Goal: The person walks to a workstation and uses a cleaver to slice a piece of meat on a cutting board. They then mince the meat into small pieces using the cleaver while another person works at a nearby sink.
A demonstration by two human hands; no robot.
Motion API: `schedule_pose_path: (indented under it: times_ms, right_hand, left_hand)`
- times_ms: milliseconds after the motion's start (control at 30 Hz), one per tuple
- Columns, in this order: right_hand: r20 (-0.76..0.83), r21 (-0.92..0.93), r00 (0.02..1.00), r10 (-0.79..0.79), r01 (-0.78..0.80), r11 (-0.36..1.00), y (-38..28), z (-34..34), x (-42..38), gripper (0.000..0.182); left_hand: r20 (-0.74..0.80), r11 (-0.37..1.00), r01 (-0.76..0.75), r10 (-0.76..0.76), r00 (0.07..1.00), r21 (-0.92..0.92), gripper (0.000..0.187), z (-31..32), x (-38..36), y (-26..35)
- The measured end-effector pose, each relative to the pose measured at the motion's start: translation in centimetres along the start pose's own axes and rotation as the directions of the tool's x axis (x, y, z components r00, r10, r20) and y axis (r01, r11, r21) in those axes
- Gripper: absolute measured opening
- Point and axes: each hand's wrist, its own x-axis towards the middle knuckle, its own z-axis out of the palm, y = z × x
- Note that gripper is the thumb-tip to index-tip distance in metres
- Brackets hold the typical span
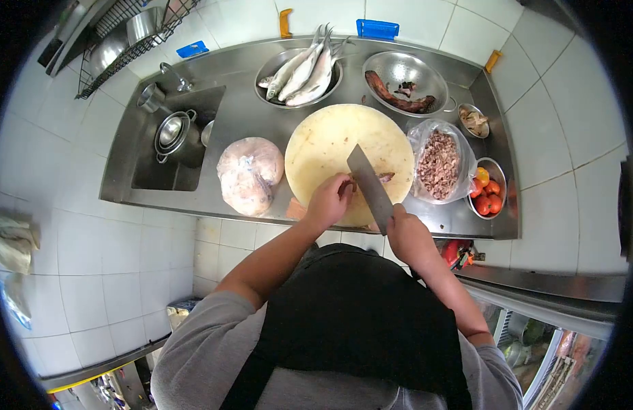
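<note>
A large round cutting board [323,140] lies on the steel counter in front of me. My right hand [408,236] is wrapped round the handle of a cleaver [370,188], whose broad blade slants over the board with its tip pointing away from me. Close to the left side of the blade, my left hand [330,201] has its fingers curled together on the board, around a small dark piece of meat that they mostly hide. On the blade's other side lies a reddish-brown bit of meat [386,177].
Left of the board sits a bagged pale bundle [250,174], then a sink [165,179] with pots. Behind are a bowl of whole fish [306,75] and a colander [436,82] with a dark meat strip. Chopped meat [437,167] in plastic and a tomato bowl [489,195] stand right.
</note>
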Motion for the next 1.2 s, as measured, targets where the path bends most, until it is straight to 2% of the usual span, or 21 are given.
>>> schedule_pose_path:
  times_ms: [167,233,467,567,633,733,867,933,1033,1100,1200]
  right_hand:
    - [0.096,-0.076,0.995,0.042,-0.034,0.997,-1.5,-0.1,0.3,0.019]
    - [0.123,-0.129,0.99,0.069,-0.054,0.99,-1.8,-0.4,0.2,0.017]
    - [0.192,-0.181,0.973,0.131,-0.096,0.979,-2.5,-2.0,0.2,0.017]
    - [0.151,-0.115,0.986,0.065,-0.048,0.992,-2.9,-1.6,2.7,0.018]
    - [0.067,-0.091,0.998,-0.018,0.024,0.996,-2.0,0.2,5.3,0.021]
    - [0.045,-0.058,0.996,-0.08,0.083,0.995,-0.8,2.0,7.8,0.022]
    - [0.1,-0.087,0.987,-0.122,0.131,0.988,-0.3,1.2,4.9,0.023]
    - [0.234,-0.097,0.966,0.107,-0.086,0.992,-2.1,-2.0,1.9,0.023]
    - [0.223,-0.048,0.969,0.109,-0.1,0.994,-1.9,-1.0,1.8,0.022]
    - [0.191,-0.057,0.976,0.103,-0.094,0.994,-1.2,2.1,3.9,0.021]
    - [0.156,-0.045,0.985,0.076,-0.07,0.997,-1.0,2.8,4.8,0.02]
  left_hand:
    - [0.049,0.998,0.057,-0.056,0.997,-0.005,0.02,0.1,0.4,0.1]
    - [0.053,1.0,-0.024,0.024,0.998,-0.004,0.022,0.3,0.6,0.0]
    - [0.003,0.998,-0.062,0.061,0.998,0.012,0.026,1.1,0.6,-0.7]
    - [0.017,0.996,-0.072,0.071,0.997,0.043,0.025,1.1,0.7,-1.0]
    - [0.041,1.0,0.009,-0.008,0.999,-0.012,0.024,1.2,0.6,-1.2]
    - [0.038,0.999,0.031,-0.03,0.999,-0.016,0.022,1.3,0.7,-0.9]
    - [0.033,0.999,0.004,-0.005,0.999,0.039,0.019,0.9,0.8,-0.7]
    - [0.042,1.0,0.009,-0.009,0.999,0.001,0.017,0.7,0.7,-0.6]
    - [-0.008,0.998,-0.051,0.051,0.999,0.021,0.016,1.3,0.6,-1.1]
    - [0.007,0.998,-0.054,0.054,0.999,0.03,0.015,1.4,0.6,-1.3]
    - [0.003,0.993,-0.095,0.095,0.995,0.067,0.015,1.2,0.6,-1.8]
